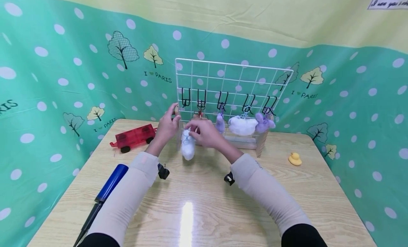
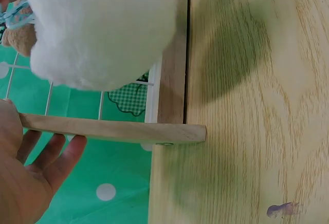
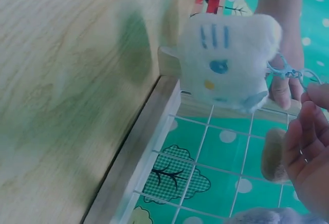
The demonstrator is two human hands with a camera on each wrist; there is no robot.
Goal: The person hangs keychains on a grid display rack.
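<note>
My right hand [image 1: 206, 133] pinches the light blue ring [image 3: 293, 73] of a white plush keychain [image 1: 188, 147] with a face. The plush hangs in front of the left end of a white wire rack [image 1: 234, 64]. In the right wrist view, its blue nose and stripes show. At the rack's left side, my left hand [image 1: 167, 126] grips the wooden side post [image 2: 113, 129], with several fingers [image 2: 67, 162] showing past it. Black hooks hang on the rack; the leftmost hook [image 1: 186, 98] is above my hands. A brown plush [image 3: 275, 154] hangs partly hidden behind my right hand.
Further right on the rack hang a small purple plush [image 1: 220, 123], a white plush [image 1: 243, 125] and another purple plush [image 1: 264, 123]. A red toy wagon [image 1: 135, 136] stands left, a blue-barrelled pump [image 1: 112, 183] lies front left, and a yellow duck [image 1: 295, 159] sits right.
</note>
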